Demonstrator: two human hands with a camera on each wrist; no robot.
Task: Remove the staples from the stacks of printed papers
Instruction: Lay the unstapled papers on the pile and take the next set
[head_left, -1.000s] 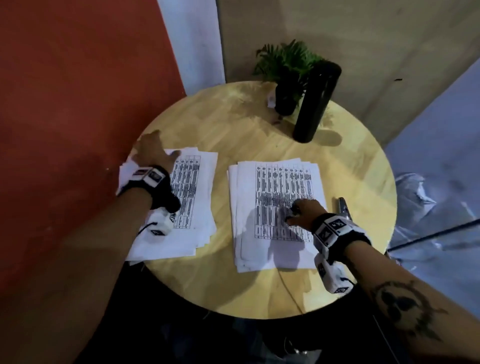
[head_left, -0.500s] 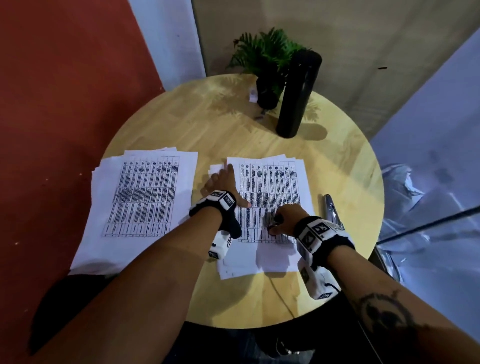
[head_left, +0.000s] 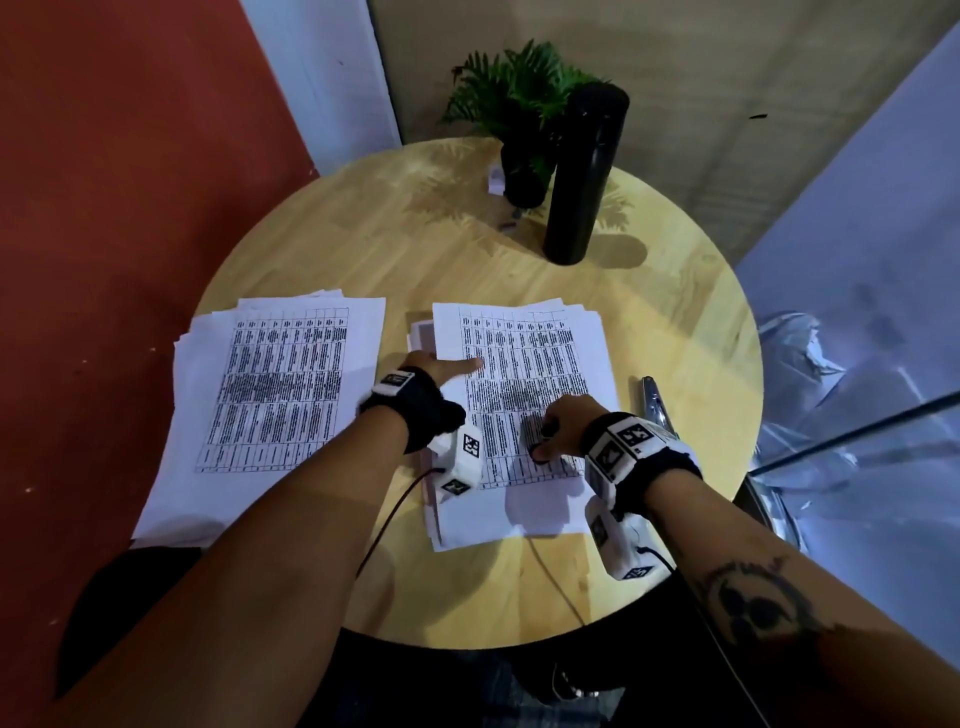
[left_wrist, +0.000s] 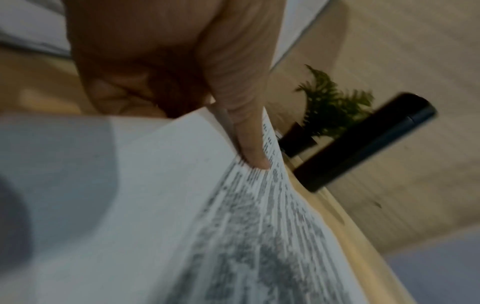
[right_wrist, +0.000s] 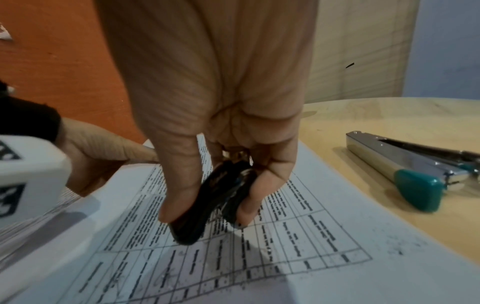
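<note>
Two stacks of printed tables lie on the round wooden table (head_left: 363, 244): the left stack (head_left: 280, 384) and the right stack (head_left: 524, 364). My left hand (head_left: 441, 366) pinches the left edge of the right stack's top sheets (left_wrist: 155, 205), thumb (left_wrist: 249, 133) on top and fingers underneath. Lower on that same stack, my right hand (head_left: 556, 431) rests while it grips a black staple remover (right_wrist: 215, 201) between thumb and fingers, the tool's tip touching the paper (right_wrist: 285, 257). No staple is visible.
A metal stapler (right_wrist: 405, 168) with a teal grip lies on the table just right of the right stack, also in the head view as the stapler (head_left: 657, 405). A tall black bottle (head_left: 582, 176) and a potted plant (head_left: 519, 98) stand at the back.
My left hand left the left stack, crossed to the right stack's left edge and took hold of its top sheets. My right hand stayed on the right stack with the staple remover.
</note>
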